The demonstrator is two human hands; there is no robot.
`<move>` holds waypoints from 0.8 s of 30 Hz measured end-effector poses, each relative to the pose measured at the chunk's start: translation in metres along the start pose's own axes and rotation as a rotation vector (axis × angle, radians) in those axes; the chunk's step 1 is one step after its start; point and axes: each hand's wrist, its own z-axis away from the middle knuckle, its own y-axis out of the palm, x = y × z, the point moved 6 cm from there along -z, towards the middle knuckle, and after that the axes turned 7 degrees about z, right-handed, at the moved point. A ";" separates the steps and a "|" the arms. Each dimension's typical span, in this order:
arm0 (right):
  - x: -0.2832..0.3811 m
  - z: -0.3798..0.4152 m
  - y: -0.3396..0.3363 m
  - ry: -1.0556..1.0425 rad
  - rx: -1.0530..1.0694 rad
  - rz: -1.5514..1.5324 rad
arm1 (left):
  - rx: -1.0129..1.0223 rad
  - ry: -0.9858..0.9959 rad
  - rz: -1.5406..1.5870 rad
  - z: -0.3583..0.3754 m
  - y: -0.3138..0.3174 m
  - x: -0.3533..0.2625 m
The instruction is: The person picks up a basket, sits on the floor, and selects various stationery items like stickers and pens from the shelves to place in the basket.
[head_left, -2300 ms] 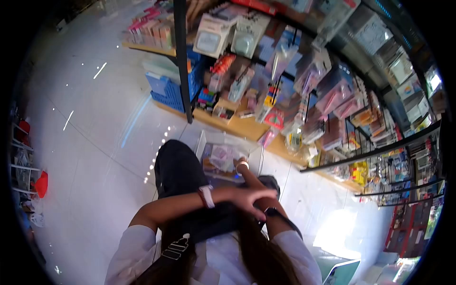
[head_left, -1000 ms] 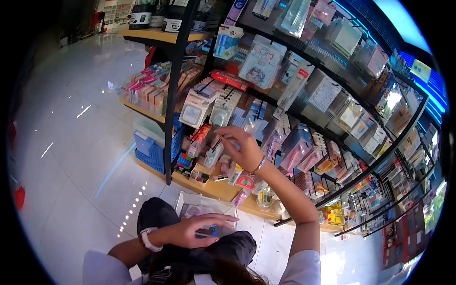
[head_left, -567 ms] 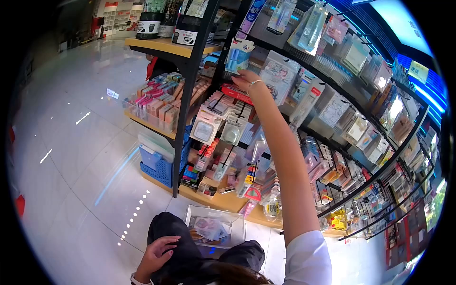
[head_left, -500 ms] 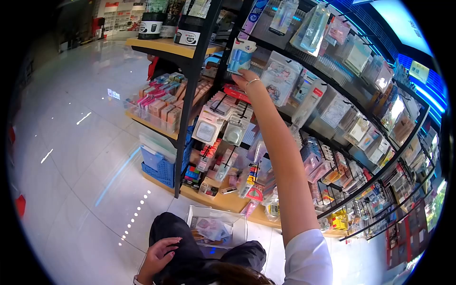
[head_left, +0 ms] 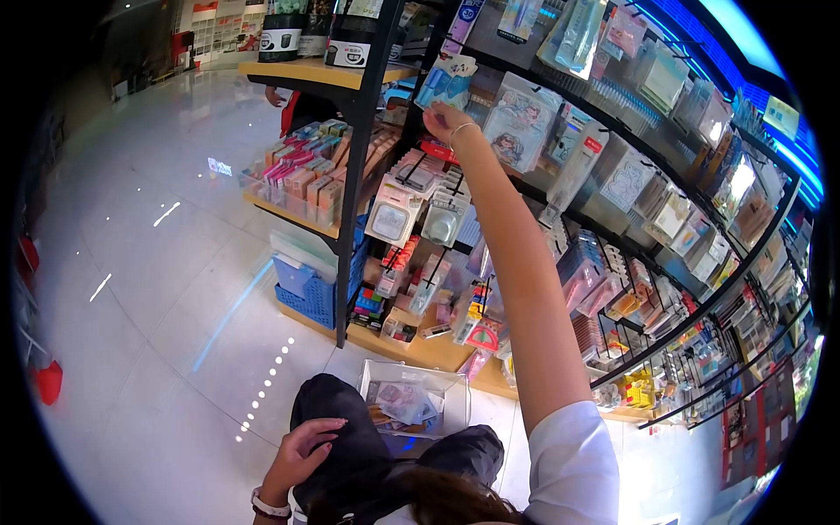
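My right hand (head_left: pixel 444 121) reaches up to the rack, just below a blue-and-white hanging package (head_left: pixel 444 80). Its fingers are loosely bent and apart, near the package's lower edge, with nothing visible in them. The package hangs tilted, and others sit behind it. My left hand (head_left: pixel 302 455) rests by my dark-trousered knee, fingers loosely spread, holding nothing. Between my knees and the rack stands a clear-sided bin (head_left: pixel 457 402) with several flat plastic packets (head_left: pixel 404 404) inside.
The black-framed rack holds several hanging packs, including a cartoon-print pack (head_left: pixel 522 122) and white-carded items (head_left: pixel 391 217). A shelf post (head_left: pixel 350 201) stands left of my arm. Beside it are a blue basket (head_left: pixel 306 297) and a tray of small boxes (head_left: pixel 311 175). Another person's hand (head_left: pixel 275 96) shows behind the shelf.
My right hand has dropped slightly from the package's lower edge, and the package now leans more. My left hand has shifted a little right and up. The whole view has shifted slightly.
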 end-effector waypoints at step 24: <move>0.019 0.037 0.020 -0.444 -0.077 0.913 | 0.375 -0.102 0.119 -0.054 0.045 0.100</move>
